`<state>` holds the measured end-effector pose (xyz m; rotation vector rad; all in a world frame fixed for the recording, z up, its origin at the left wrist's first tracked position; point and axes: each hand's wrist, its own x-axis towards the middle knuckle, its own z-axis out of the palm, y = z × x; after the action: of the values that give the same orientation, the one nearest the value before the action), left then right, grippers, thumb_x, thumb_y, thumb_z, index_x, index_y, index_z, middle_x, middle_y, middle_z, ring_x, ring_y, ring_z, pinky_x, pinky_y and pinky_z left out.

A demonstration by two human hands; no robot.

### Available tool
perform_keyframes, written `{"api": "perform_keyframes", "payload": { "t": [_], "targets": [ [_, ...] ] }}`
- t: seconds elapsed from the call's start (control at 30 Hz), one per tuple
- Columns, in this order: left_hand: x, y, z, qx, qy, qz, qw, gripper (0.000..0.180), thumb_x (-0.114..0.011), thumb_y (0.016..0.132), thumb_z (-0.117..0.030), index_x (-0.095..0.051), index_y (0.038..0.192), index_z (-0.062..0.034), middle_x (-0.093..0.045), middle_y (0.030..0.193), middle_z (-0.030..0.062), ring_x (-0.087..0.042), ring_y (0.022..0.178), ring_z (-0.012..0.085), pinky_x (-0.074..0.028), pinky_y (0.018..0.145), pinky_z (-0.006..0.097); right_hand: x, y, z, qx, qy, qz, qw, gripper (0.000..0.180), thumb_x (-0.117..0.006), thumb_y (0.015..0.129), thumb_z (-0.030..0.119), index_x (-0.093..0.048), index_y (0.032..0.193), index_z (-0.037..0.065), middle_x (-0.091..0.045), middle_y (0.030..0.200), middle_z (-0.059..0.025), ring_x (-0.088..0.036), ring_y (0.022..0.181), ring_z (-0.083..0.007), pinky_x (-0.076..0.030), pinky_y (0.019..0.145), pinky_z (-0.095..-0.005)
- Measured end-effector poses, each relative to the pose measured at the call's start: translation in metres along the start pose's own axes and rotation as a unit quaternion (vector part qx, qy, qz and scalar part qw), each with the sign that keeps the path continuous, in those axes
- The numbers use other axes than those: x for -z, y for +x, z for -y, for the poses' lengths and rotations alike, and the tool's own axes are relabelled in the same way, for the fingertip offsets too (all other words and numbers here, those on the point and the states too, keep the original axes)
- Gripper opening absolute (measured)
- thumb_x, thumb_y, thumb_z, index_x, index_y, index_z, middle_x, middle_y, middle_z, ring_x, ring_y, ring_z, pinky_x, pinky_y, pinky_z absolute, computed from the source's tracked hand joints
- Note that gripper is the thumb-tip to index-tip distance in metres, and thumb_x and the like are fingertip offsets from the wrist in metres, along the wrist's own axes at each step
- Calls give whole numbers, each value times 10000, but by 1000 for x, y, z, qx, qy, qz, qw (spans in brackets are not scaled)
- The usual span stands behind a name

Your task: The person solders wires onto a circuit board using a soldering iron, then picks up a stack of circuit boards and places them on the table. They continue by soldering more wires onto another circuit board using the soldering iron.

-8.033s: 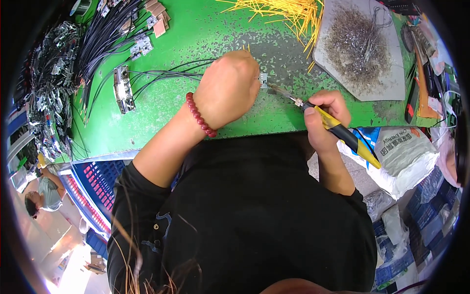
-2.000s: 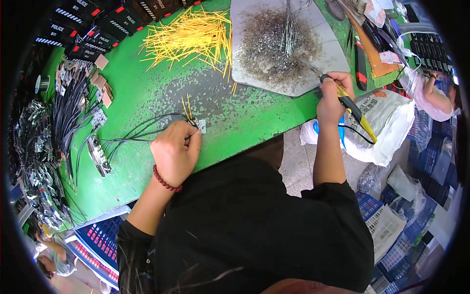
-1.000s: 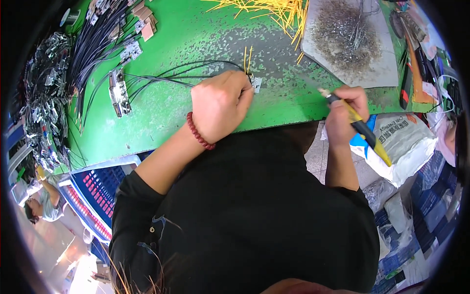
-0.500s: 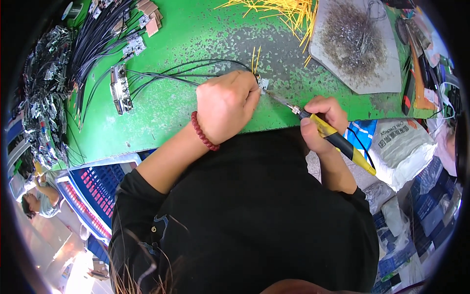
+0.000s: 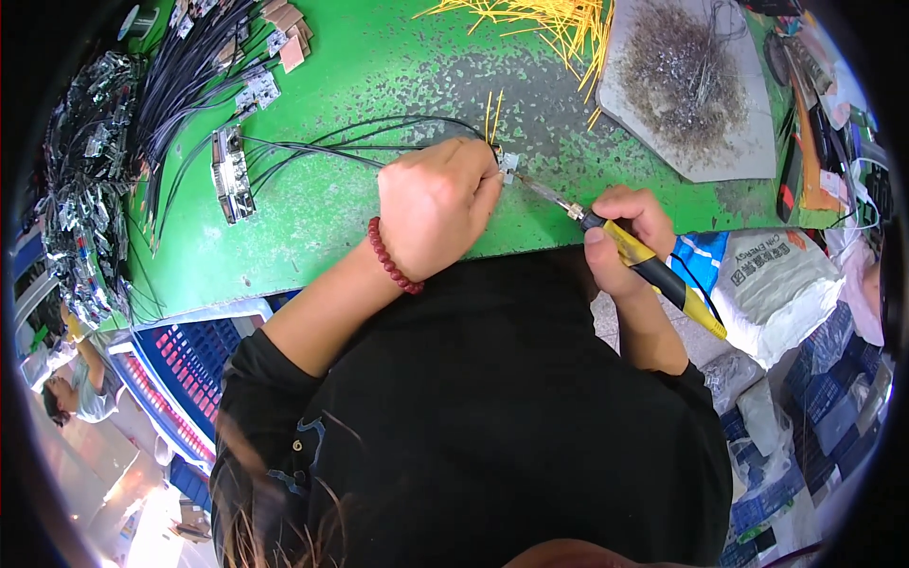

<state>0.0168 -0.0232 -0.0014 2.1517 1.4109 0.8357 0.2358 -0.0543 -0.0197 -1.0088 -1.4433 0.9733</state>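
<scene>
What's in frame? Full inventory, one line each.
small board: one, pale, under left fingertips
soldering iron: one, yellow-black, tip at the board
black wires: several, from the board leftward
connector board: one, silver, left on mat
yellow wires: pile, top centre
grey tray: one, solder scraps, top right
green mat: one, benchtop
white bag: one, right
left hand: red bead bracelet
right hand: grips iron

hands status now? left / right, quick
Left hand: closed, pinching a small circuit board against the green table.
Right hand: closed on the soldering iron.
</scene>
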Motion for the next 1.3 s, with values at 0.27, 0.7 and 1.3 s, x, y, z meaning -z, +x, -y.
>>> {"api": "perform_keyframes", "payload": {
  "t": [0.27, 0.7, 1.3],
  "targets": [
    [0, -1, 1, 3, 2, 1, 1000, 126, -700, 767, -47, -581, 725, -51, -587, 650, 69, -588, 520, 213, -458, 490, 317, -3, 3, 2, 7, -48, 40, 998, 203, -712, 695, 51, -589, 851, 8, -579, 696, -68, -469, 522, -81, -351, 478, -220],
    [0, -1, 0, -5, 4, 1, 1000, 130, -704, 766, -48, -581, 723, -51, -583, 642, 69, -583, 507, 207, -450, 475, 313, 0, 1, -3, 41, -6, 14, 999, 204, -694, 729, 52, -561, 874, -2, -552, 682, -62, -434, 535, -86, -322, 481, -233],
    [10, 5, -5, -3, 19, 28, 999, 81, -699, 739, -48, -622, 759, -61, -593, 694, 75, -593, 578, 246, -467, 523, 340, -1, -1, -4, 30, 19, -30, 999, 215, -702, 771, 42, -567, 932, -4, -570, 749, -61, -466, 594, -78, -350, 518, -226]
  ]
}}
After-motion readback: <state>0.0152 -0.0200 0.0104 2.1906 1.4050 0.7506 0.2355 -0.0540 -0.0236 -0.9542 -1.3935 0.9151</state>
